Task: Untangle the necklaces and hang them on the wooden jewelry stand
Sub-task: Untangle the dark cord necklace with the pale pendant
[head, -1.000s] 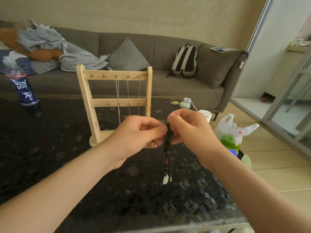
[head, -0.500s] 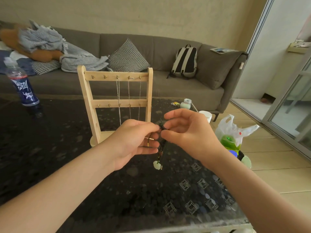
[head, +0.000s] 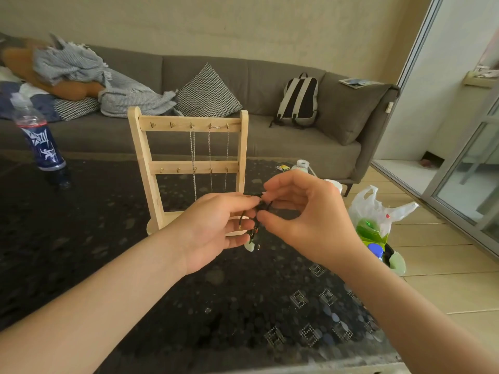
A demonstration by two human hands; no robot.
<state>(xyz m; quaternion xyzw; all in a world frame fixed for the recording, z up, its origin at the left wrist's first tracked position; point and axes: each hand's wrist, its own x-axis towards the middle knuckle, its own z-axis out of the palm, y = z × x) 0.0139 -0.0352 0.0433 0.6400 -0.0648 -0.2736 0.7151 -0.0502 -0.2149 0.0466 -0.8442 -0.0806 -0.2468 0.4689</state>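
1. Counter (head: 81, 265): dark speckled slab carrying the stand. I judge that a dropped black cord would be hard to find on it.
2. Wooden jewelry stand (head: 147, 171): upright, my landmark. Both hands work just in front of its base, so a jerk when a knot gives could knock it over.
3. Right hand (head: 310, 220): in front of the stand's right post. Thumb and forefinger are pinched on the cord, and the other fingers arch loosely above.
4. Left hand (head: 213, 228): in front of the stand's base, fingers curled inward. Its grip is closed on the cord, fingertips meeting those of the right hand.
5. Silver chains (head: 193, 157): three strands hanging from the stand's top rail, just behind the hands. A lifted cord end could snag them.
6. Black cord necklace (head: 260, 205): bunched between the two grips, in front of the stand and clear of the counter, not yet hung. I judge that pulling the hands straight apart would tighten the tangle rather than open it.
7. Pale pendant (head: 249, 247): dangling below the left fingers, in front of the stand's base. Its swing could wrap it back round the cord.
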